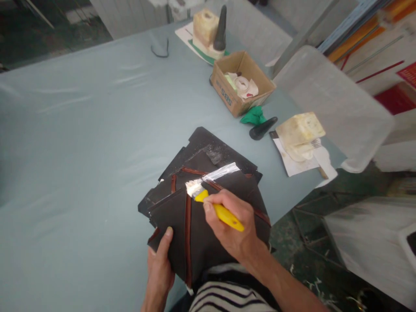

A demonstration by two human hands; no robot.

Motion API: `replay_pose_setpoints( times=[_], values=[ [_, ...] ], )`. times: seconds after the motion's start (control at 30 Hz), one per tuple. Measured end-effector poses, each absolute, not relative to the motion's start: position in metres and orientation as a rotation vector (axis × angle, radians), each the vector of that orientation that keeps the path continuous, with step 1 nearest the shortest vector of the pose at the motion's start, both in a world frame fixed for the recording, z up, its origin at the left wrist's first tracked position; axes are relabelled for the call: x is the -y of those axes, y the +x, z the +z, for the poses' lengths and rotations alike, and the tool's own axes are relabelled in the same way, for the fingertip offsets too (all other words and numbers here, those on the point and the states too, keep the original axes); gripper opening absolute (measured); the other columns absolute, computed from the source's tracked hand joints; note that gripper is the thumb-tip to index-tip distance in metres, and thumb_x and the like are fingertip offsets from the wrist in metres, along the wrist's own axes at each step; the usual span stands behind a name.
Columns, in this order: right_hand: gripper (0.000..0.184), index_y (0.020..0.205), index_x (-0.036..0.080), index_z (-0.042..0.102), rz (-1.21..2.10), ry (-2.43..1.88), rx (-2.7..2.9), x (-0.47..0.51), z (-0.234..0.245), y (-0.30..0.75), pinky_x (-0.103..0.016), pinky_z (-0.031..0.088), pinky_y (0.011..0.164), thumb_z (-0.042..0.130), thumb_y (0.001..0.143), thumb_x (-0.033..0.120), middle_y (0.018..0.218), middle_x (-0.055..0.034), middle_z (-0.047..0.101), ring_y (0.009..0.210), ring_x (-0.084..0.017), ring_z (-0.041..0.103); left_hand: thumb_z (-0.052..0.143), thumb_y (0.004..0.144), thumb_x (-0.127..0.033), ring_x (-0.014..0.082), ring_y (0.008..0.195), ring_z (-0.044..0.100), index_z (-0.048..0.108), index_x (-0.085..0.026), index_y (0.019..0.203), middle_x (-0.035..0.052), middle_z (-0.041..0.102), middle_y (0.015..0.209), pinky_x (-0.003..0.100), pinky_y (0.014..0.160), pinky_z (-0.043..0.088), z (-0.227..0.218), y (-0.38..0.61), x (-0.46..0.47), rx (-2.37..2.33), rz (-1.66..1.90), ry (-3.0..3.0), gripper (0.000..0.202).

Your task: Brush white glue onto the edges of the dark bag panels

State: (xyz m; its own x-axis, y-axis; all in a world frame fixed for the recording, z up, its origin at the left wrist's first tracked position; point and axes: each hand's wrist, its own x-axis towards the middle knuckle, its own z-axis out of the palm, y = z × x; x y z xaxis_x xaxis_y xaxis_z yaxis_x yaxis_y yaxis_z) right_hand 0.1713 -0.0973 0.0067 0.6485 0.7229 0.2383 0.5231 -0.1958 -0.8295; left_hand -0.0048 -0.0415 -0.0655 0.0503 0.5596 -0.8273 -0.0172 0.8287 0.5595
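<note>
My right hand [232,221] grips a paintbrush [224,214] with a yellow handle, its white-coated bristles close to the far edge of a dark panel [211,234]. A strip of wet white coating [224,171] lies along that far edge, right of the bristles. Reddish-brown bands run across the panel. My left hand [160,260] is closed on the panel's left edge, thumb on top and fingers hidden underneath. Beneath and beyond it, more dark panels [203,138] lie fanned out on the table.
The table [81,130] has a grey-blue cover. Beyond the panels stand a cardboard box [227,97] with rolls and scraps, a green cloth [253,115], a dark cone [262,129] and a yellowed container [299,132] on white sheets. A translucent bin [338,99] stands at the right edge.
</note>
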Motion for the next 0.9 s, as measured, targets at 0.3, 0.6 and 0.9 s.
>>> replay_pose_setpoints(
  times=[0.3,0.6,0.9],
  values=[
    [0.013,0.087,0.018,0.066,0.135,-1.951,1.185,0.099,0.007,0.166,-0.025,0.049,0.065,0.061,0.099,0.017,0.073,0.0004,0.064,0.064,-0.012,0.062,0.090,0.067,-0.048,0.0290,0.094,0.078,0.070,-0.018,0.120,0.0079,0.082,0.105,0.038,0.084,0.066,-0.069,-0.011,0.045,-1.443,0.456,0.473,0.064],
    [0.014,0.085,0.022,0.067,0.097,-1.995,1.129,0.100,0.008,0.178,-0.026,0.053,0.065,0.061,0.098,0.021,0.074,0.0005,0.068,0.064,-0.014,0.065,0.088,0.072,-0.051,0.0295,0.100,0.077,0.070,-0.019,0.124,0.0085,0.081,0.113,0.043,0.093,0.064,-0.073,-0.014,0.047,-1.388,0.467,0.495,0.064],
    [0.014,0.083,0.020,0.067,0.172,-1.949,1.087,0.099,0.006,0.168,-0.025,0.053,0.066,0.063,0.096,0.020,0.073,0.0009,0.069,0.064,-0.013,0.066,0.087,0.074,-0.052,0.0315,0.114,0.073,0.071,-0.017,0.126,0.0104,0.080,0.116,0.045,0.104,0.058,-0.081,-0.016,0.051,-1.379,0.501,0.509,0.065]
  ],
)
